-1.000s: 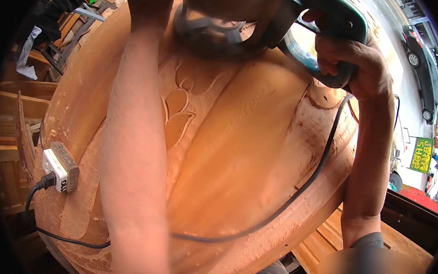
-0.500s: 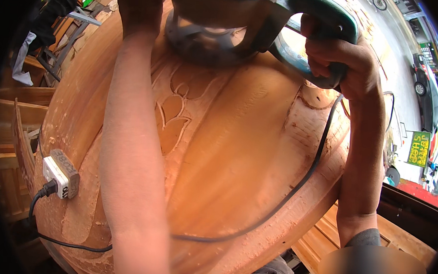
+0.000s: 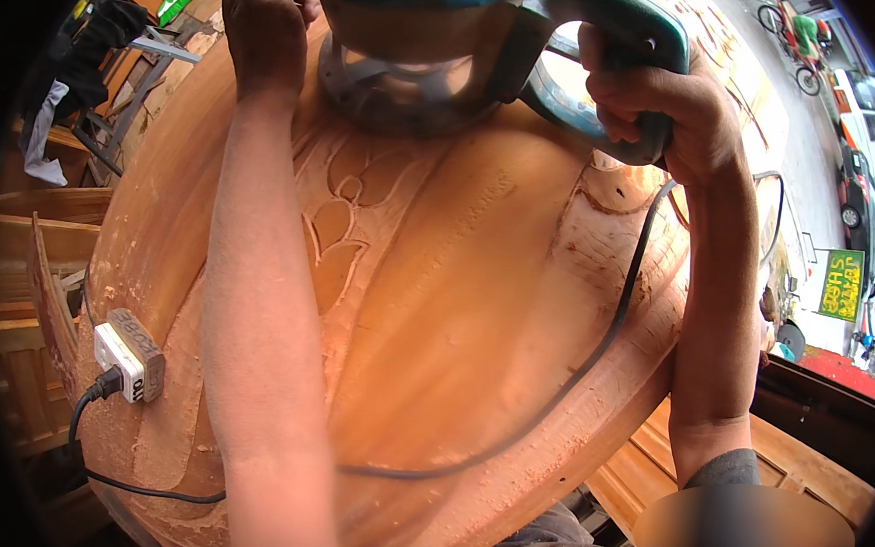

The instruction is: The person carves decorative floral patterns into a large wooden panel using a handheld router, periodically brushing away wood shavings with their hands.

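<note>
A teal and black power router [image 3: 410, 61] stands on a large curved panel of reddish-brown wood [image 3: 426, 303] at the top of the view. Its round base has a clear, shiny guard, and the bit is hidden. My right hand [image 3: 668, 107] is closed round the router's looped rear handle. On the other side, my left hand [image 3: 267, 37] is closed at a dark grip, mostly hidden by the fingers and the upper edge. Raised leaf outlines [image 3: 339, 237] are carved into the wood beside my left forearm.
A black power cord [image 3: 592, 363] curves over the wood and passes under my left forearm. A white socket block [image 3: 130, 360] with a plug sits at the panel's left. Wooden panels [image 3: 43, 249] stand at the left. A street with a motorbike [image 3: 802, 45] lies at the upper right.
The router and both hands appear slightly further left, while the whole view has shifted a little. A motorbike shows more fully on the street.
</note>
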`<state>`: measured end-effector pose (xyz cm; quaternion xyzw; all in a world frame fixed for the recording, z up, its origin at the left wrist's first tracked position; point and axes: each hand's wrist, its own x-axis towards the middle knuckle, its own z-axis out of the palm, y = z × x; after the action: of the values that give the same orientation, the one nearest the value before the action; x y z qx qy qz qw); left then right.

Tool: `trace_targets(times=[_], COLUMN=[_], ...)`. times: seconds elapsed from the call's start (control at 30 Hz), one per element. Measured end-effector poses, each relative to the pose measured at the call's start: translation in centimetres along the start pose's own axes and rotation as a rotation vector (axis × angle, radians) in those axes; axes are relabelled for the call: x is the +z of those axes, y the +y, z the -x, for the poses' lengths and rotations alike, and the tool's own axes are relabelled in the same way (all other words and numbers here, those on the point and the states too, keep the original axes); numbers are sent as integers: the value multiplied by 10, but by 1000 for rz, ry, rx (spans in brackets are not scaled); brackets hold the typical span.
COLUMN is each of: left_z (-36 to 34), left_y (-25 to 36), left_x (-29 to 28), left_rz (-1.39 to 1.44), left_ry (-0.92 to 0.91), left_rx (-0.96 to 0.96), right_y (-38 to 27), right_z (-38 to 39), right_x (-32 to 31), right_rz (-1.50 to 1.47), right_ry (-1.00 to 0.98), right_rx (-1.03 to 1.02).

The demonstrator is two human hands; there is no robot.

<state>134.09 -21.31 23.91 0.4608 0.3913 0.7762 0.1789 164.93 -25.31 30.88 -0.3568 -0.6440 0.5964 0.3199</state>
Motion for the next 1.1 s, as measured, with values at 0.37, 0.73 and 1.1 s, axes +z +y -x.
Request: trace_targets(times=[0.37,0.73,1.1], left_z=[-25,6,8], left_y=[-29,16,17], left_x=[-54,3,12], left_rz=[632,116,54], left_ry=[-324,-176,-301], left_rx=[-272,-301,-337], right_y=[1,-2,6], right_z=[2,3,5], right_x=[1,-17,-23], right_rz=[14,24,7], right_ry=[48,83,136], right_rx=[27,67,60])
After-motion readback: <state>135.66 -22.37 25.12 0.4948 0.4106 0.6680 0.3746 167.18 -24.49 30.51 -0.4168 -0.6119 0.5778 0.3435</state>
